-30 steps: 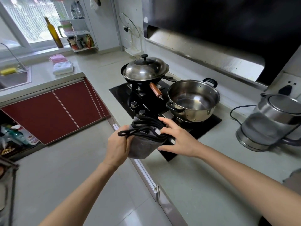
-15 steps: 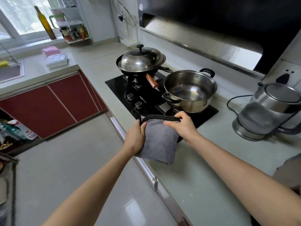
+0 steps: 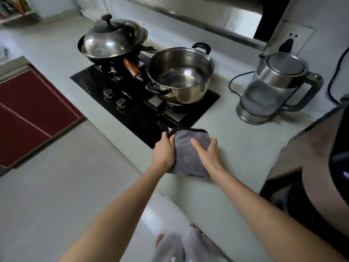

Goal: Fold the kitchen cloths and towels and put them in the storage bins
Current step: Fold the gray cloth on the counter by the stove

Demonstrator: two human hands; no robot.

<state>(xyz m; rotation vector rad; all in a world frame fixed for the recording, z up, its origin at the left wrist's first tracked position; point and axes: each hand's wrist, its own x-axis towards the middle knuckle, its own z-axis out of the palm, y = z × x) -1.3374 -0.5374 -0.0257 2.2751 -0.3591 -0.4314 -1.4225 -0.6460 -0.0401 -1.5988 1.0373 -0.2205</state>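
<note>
Lying folded on the pale countertop point(image 3: 245, 154) just in front of the black gas hob point(image 3: 132, 114), the grey cloth point(image 3: 188, 154) with its black edging is the one task item in the head view, its far corner overlapping the hob's near edge. The left hand point(image 3: 164, 151) grips the cloth's left edge, fingers curled around it near the black loop at the corner. The right hand point(image 3: 206, 150) lies on top of the cloth with its fingers extended flat, pressing it down against the counter (the thumb side points toward the left hand, and the two hands are close but not touching). On the hob, a dark wok point(image 3: 105, 55) under a domed steel lid point(image 3: 113, 40) sits on the far-left burner, its wooden handle pointing toward the knobs, and an uncovered steel pot point(image 3: 179, 74) with black handles sits on the right burner. A glass and steel electric kettle point(image 3: 273, 87) stands on the counter to the right of the hob, well apart from the cloth. Red cabinet doors point(image 3: 28, 114) show at left.
</note>
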